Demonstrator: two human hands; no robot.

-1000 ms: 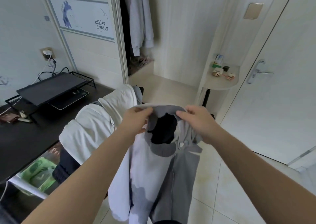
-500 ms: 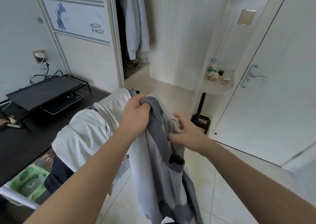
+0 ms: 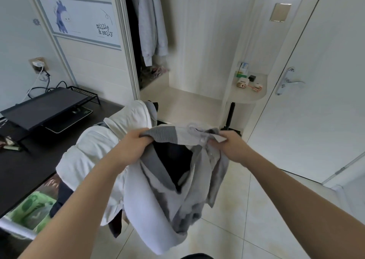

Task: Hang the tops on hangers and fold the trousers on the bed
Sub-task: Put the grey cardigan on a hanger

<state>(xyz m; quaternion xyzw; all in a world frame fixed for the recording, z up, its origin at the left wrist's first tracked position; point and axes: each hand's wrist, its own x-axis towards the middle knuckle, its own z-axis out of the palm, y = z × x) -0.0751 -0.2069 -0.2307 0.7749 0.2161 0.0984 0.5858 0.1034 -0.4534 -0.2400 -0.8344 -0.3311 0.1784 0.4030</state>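
Both hands, left hand (image 3: 136,142) and right hand (image 3: 227,146), pinch the soft, light grey top (image 3: 158,195) (limp, sagging mid-frame) at its neckline, the best hold for threading a hanger.

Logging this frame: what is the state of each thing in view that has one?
grey top: held up in the air, hanging loose, on no hanger
left hand: grip on the top's ribbed collar
right hand: grip on the collar's other side
white garment: draped in a heap beside the desk
wardrobe: open, pale garment hanging inside
room door: shut
charger: plugged in at the wall
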